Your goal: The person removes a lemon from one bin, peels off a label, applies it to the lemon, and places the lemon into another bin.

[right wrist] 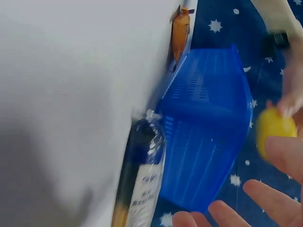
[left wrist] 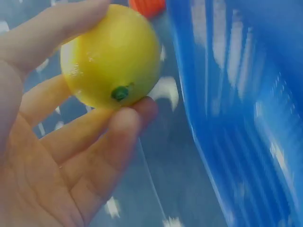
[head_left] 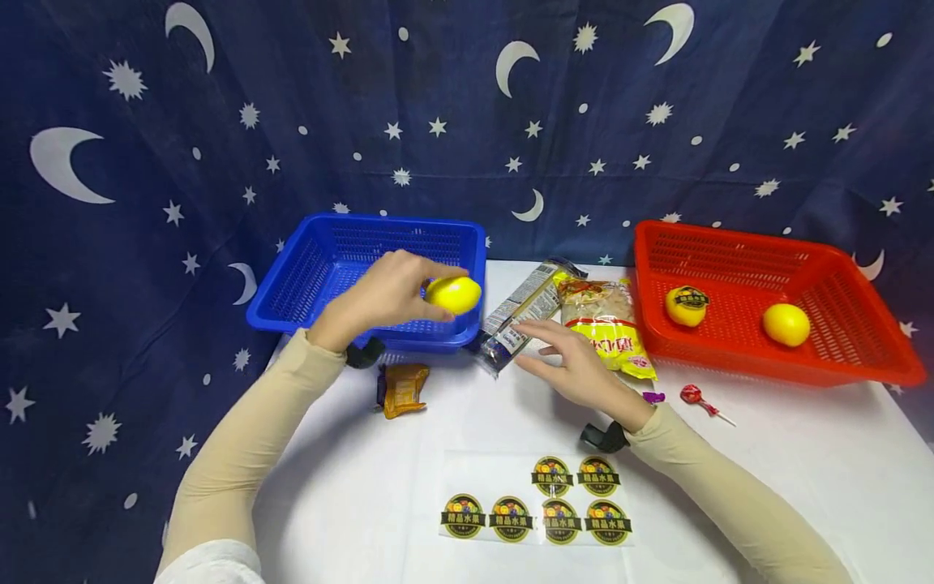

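Note:
My left hand [head_left: 390, 294] grips a yellow lemon [head_left: 454, 294] above the right front corner of the blue basket [head_left: 321, 264]. The left wrist view shows the lemon [left wrist: 113, 56] pinched between thumb and fingers, its green stem end facing out, beside the blue basket wall [left wrist: 246, 104]. My right hand [head_left: 565, 357] hovers open, fingers spread, over the table beside a dark snack packet [head_left: 520, 316] and a yellow food bag [head_left: 609, 324]. In the right wrist view the fingertips [right wrist: 265, 203] show at the lower right, near the packet [right wrist: 142, 179] and the lemon [right wrist: 274, 132].
A red basket [head_left: 854, 276] at the right holds a stickered lemon [head_left: 686, 306] and a plain lemon [head_left: 786, 324]. An orange wrapper [head_left: 403, 389] lies in front of the blue basket. A lollipop [head_left: 696, 399] and a sticker sheet [head_left: 540, 499] lie on the white table [head_left: 803, 470].

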